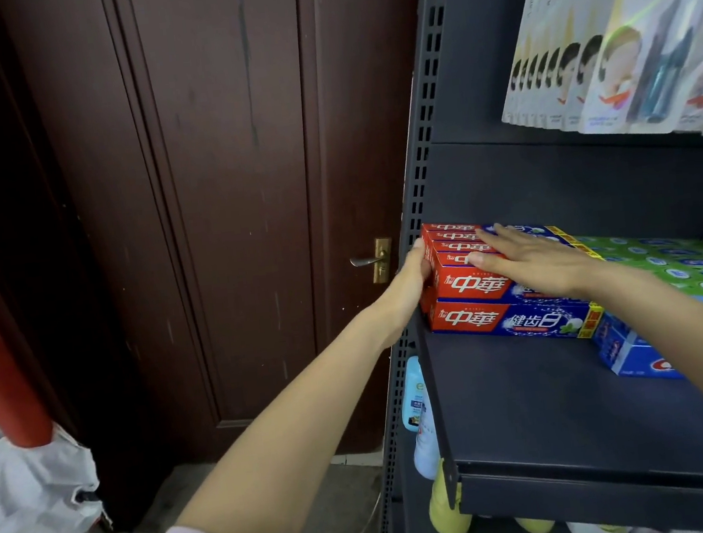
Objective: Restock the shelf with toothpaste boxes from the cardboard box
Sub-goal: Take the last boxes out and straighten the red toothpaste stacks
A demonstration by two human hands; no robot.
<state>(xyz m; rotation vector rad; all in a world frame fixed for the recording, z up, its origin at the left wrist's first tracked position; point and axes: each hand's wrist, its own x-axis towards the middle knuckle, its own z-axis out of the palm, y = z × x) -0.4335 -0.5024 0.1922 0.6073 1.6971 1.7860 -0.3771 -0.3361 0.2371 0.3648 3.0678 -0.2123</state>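
Toothpaste boxes (515, 318), glossy red-and-blue card, stacked at 9 o'clock on the shelf (573, 408) | left hand (413, 275) pressed against stack's end, right hand (536, 262) flat on top, neither gripping | shelf: matte dark metal, perforated upright | green boxes (679, 262) at 3 o'clock | brown panelled wooden door (203, 195) at 9 o'clock

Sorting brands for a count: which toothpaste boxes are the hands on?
The red-and-blue boxes at the shelf's left end; left hand at their end, right hand flat on top.
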